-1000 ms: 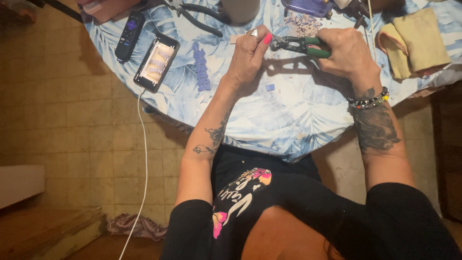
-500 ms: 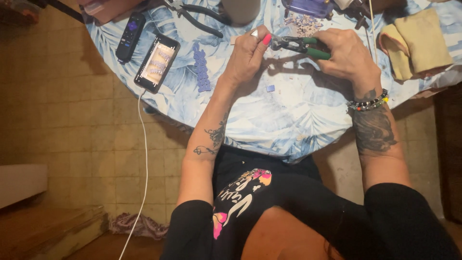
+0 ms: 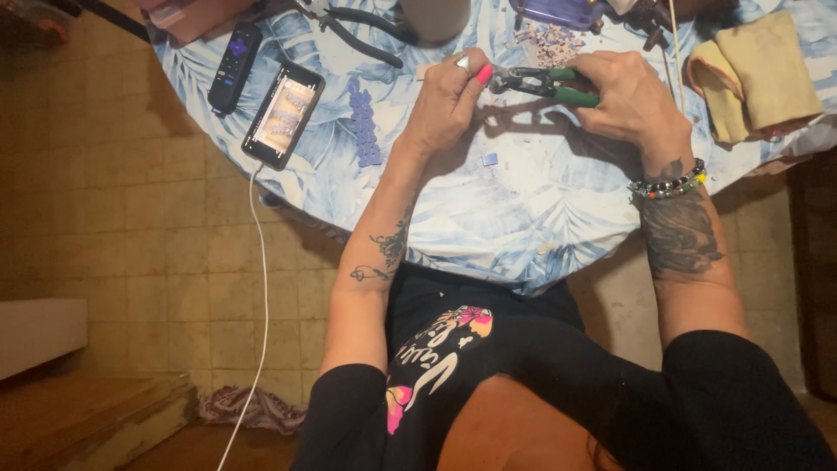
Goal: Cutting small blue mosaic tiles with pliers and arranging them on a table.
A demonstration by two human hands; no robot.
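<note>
Right hand [image 3: 629,98] grips green-handled nippers [image 3: 542,84]; left hand [image 3: 446,98] fingers pinch a small piece at the nose, above the tabletop [image 3: 523,218] far edge. Best practice: steady the piece, squeeze gently.

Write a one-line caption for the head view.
Right hand grips green-handled pliers toward the left hand fingers over a leaf-print tablecloth.

At the top centre of the frame, the right hand [image 3: 632,96] grips green-handled pliers [image 3: 545,83], whose tip meets the pinched fingers of the left hand [image 3: 445,105]. A phone [image 3: 282,114] lies at upper left on the table [image 3: 523,218].
</note>
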